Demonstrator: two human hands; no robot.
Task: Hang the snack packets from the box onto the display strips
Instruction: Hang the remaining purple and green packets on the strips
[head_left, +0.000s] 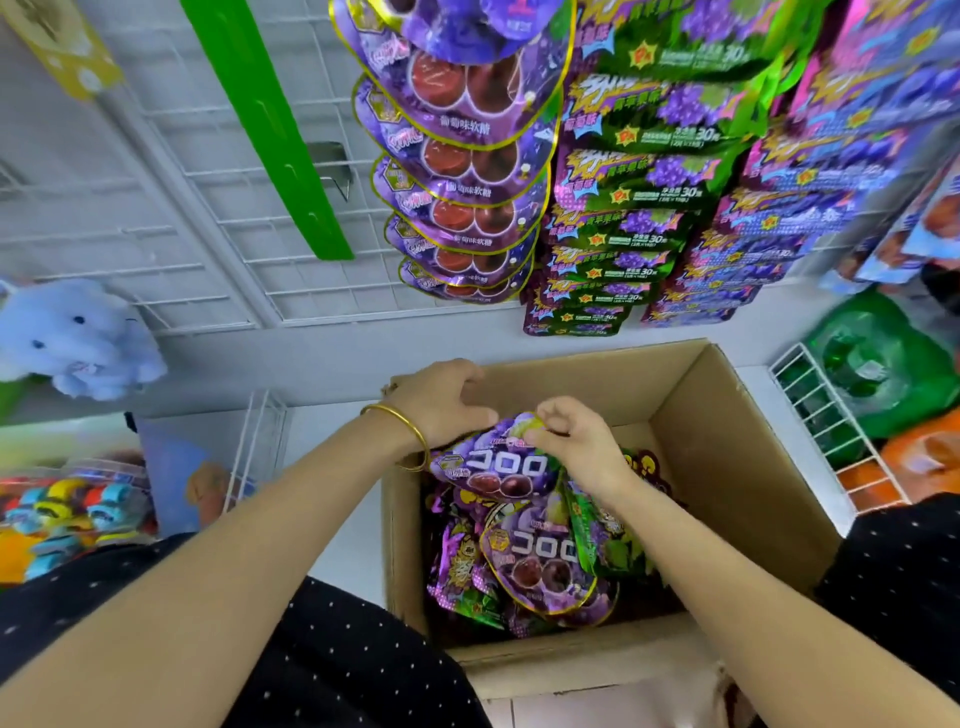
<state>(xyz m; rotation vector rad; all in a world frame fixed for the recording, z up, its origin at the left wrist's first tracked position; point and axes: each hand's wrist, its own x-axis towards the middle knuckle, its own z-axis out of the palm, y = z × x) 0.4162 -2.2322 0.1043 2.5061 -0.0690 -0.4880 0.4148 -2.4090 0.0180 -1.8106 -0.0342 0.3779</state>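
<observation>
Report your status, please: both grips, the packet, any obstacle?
Left grip and right grip pinch purple packet at its top, over box. Packet not hung yet. No obstacle seen toward green strip.

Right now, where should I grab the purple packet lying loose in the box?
Come straight down from above: the box walls close off the sides. The purple packet lies flat, face up on the pile, so a pinch grip on its thin gold-trimmed upper edge probably works best. The left hand and right hand hold the held packet.
</observation>
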